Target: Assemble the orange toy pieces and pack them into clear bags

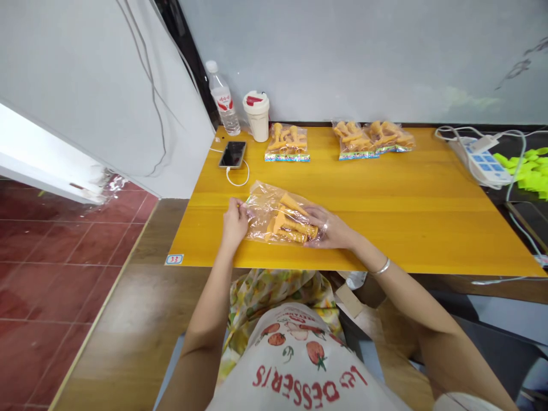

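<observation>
On the yellow wooden table [419, 211], a clear plastic bag [262, 212] lies between my hands. My right hand [333, 228] grips its filled end, my left hand [235, 221] pinches its opposite edge; orange cone-shaped pieces [280, 220] sit inside, nearer my right.

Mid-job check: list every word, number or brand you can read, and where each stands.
"33": sticker on the table's near left corner.
"Les DESSERTS", upside down, the "e" unclear: white top; a smaller line above is unreadable.
Water bottle, red label characters: too small.
Strips on three plastic bags by the wall: too small.
</observation>
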Tool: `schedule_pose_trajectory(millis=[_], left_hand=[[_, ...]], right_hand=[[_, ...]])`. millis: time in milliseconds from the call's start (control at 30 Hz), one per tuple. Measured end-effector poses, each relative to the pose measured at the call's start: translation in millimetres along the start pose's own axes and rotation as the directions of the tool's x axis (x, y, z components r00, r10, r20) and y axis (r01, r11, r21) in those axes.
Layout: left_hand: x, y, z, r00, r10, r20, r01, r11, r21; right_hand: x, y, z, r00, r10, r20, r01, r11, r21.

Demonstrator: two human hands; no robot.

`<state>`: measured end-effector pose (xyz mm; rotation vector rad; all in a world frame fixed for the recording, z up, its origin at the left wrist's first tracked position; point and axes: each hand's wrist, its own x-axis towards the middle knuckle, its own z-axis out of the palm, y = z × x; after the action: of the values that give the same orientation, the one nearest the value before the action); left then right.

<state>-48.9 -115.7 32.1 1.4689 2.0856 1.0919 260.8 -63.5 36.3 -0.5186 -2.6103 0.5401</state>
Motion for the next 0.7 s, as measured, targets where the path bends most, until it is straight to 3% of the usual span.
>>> schedule_pose_trajectory(millis=[333,433,500,600,633,700], left_hand=[[20.8,-32.1,-54.0,0.985,-0.044,-0.168,0.056,0.996,0.067],[21.9,-45.6,-75.7,0.973,-0.034,-0.226,0.033,0.999,-0.007],[25.1,-49.0,-86.7,0.938,-0.022,-0.347,-0.040,0.985,-0.171],[37.3,-40.9,-89.2,0.809,-0.117,-0.576,-0.197,0.869,-0.453],[43.7,-35.1,-85.2,0.775,-0.170,-0.608,-0.225,0.825,-0.518],[59.7,-21.5,-69.8,0.775,-0.243,-0.583,-0.218,0.764,-0.607]], right_hand=[[-1.6,0.7,-2.2,0.996,0.086,-0.017,-0.087,0.993,-0.073],[0.0,3.1,-2.5,0.996,0.082,-0.018,-0.083,0.996,-0.044],[1.8,5.6,-3.0,0.997,0.072,-0.025,-0.073,0.997,-0.025],[7.1,9.5,-3.3,0.998,0.062,-0.013,-0.062,0.998,-0.001],[9.6,10.7,-3.0,0.998,0.063,-0.003,-0.063,0.998,0.005],[15.1,13.4,-1.7,0.998,0.066,0.016,-0.066,0.998,0.017]])
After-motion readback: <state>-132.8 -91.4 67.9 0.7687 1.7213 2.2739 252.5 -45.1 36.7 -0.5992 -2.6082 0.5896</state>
